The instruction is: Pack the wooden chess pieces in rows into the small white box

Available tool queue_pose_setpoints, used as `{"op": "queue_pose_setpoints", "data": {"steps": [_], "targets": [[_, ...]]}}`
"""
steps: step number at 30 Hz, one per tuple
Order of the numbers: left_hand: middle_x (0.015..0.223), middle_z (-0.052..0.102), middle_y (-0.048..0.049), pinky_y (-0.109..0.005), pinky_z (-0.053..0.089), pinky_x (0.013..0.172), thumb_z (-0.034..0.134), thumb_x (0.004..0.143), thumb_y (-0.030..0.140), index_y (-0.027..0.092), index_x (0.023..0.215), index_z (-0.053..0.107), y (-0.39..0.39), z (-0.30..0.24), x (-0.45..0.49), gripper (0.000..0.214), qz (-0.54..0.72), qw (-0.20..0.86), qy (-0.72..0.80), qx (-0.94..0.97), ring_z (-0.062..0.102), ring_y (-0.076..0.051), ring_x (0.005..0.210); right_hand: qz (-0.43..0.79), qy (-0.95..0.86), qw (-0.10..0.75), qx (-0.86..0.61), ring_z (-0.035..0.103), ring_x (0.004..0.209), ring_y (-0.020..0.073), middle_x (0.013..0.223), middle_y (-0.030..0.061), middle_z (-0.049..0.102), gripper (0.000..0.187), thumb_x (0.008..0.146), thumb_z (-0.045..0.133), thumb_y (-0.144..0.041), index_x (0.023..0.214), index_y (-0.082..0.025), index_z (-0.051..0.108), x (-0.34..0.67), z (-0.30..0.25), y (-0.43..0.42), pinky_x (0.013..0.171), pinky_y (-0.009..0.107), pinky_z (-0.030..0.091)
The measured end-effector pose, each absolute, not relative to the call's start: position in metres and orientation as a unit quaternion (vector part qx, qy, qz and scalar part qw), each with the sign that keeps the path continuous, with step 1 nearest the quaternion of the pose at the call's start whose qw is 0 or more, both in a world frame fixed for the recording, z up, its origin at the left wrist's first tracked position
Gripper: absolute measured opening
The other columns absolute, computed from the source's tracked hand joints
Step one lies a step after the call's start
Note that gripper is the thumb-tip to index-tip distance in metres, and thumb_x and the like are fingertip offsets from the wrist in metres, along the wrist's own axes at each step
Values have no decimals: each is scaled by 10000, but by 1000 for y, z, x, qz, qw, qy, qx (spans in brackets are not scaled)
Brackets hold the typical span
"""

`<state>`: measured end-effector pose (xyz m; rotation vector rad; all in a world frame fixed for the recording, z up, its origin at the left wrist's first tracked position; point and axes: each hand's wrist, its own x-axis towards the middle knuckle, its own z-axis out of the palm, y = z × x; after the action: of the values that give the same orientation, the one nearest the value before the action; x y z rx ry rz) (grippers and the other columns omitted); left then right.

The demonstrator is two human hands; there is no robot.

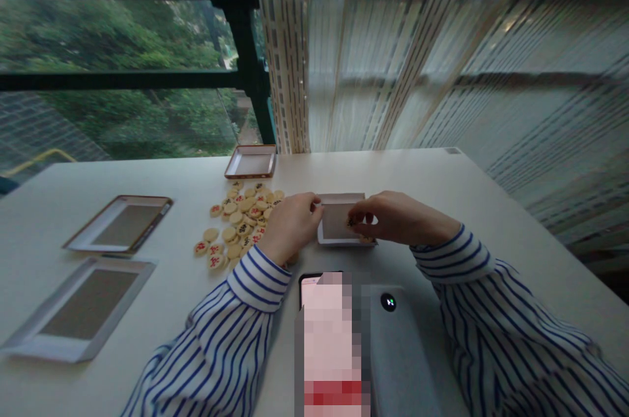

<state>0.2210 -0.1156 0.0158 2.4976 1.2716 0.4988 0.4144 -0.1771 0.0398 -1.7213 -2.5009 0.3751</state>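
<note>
A white, shallow box (339,198) with a greyish bottom lies in front of me. At its right side my right hand (393,217) pinches a Chinese chess piece (350,222) with dark writing, held over the box. Another piece (366,239) shows in the box's near right corner, below that hand. My left hand (295,220) is at the box's left edge, fingers curled and closed; whatever they hold, if anything, is hidden. Beside and behind this hand spreads a loose heap of round wooden Chinese chess pieces (246,206) with red or black characters, some face down.
On the white table (187,312) lie a brown-rimmed tray (118,223) and a white tray (78,345) at left. Another brown-rimmed tray (250,176) sits behind the heap. A phone (308,280) and a grey device with a round display (400,338) are near me. A curtain (354,76) hangs beyond.
</note>
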Motion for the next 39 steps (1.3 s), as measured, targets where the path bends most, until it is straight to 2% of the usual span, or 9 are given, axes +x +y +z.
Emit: {"op": "queue_pose_setpoints", "data": {"steps": [7,16,31,39], "targets": [[885,708,-92,-306,452,717,445,835,336,176,1024,651,-115,9,221,322,135,104,446,879,642,-217,836,129,-832,31,-539,599,730,149,833,34,681,189,760,558,-253,889,-226,692,416,39,-176,657,252,412],[900,703,-121,-345,457,712,436,828,319,183,1041,649,-118,8,223,331,103,113,461,874,641,-259,859,133,-832,-4,-538,588,692,147,795,34,674,223,775,539,-314,900,-240,708,415,33,-176,649,258,412],[903,704,-78,-288,447,697,430,827,311,226,1064,640,-115,3,224,328,76,95,472,873,633,-211,854,157,-829,-27,-536,585,691,144,801,31,677,252,786,518,-368,898,-243,707,417,28,-173,635,244,391],[919,700,-67,-312,451,719,405,833,320,250,1058,635,-114,4,224,330,64,107,476,871,629,-220,866,147,-829,-35,-539,577,685,141,795,18,675,261,794,500,-389,894,-255,701,417,24,-172,643,246,384]]}}
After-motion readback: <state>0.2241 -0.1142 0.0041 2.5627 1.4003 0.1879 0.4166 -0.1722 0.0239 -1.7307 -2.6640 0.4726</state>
